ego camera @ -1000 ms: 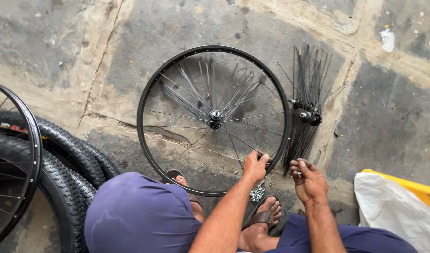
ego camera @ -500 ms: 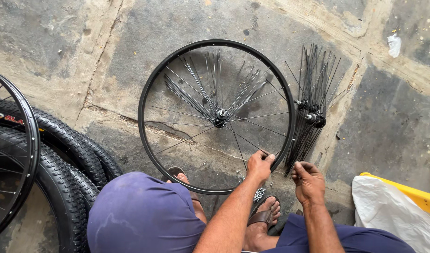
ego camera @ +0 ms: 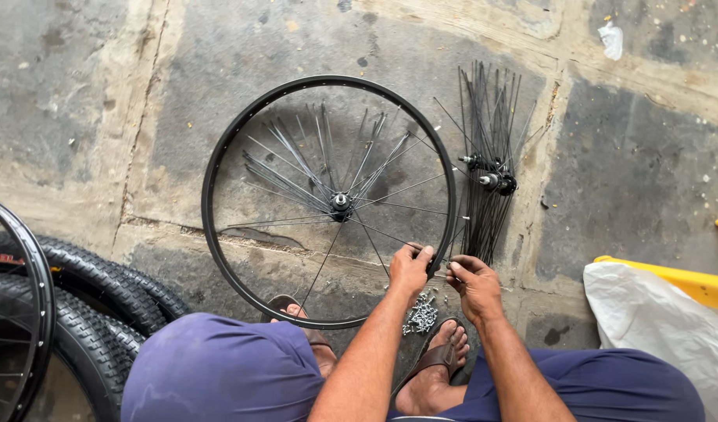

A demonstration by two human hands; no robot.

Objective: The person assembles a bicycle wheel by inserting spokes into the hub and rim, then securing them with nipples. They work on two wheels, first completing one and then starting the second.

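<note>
Both hands pinch spokes at the black wheel rim lying on stained concrete floor.

Both hands grip the black wheel rim.

Floor: worn grey concrete slabs with pale sandy joints, cracked, lit by flat daylight. Knobby tyres stacked near left. White plastic sheet near right.
</note>
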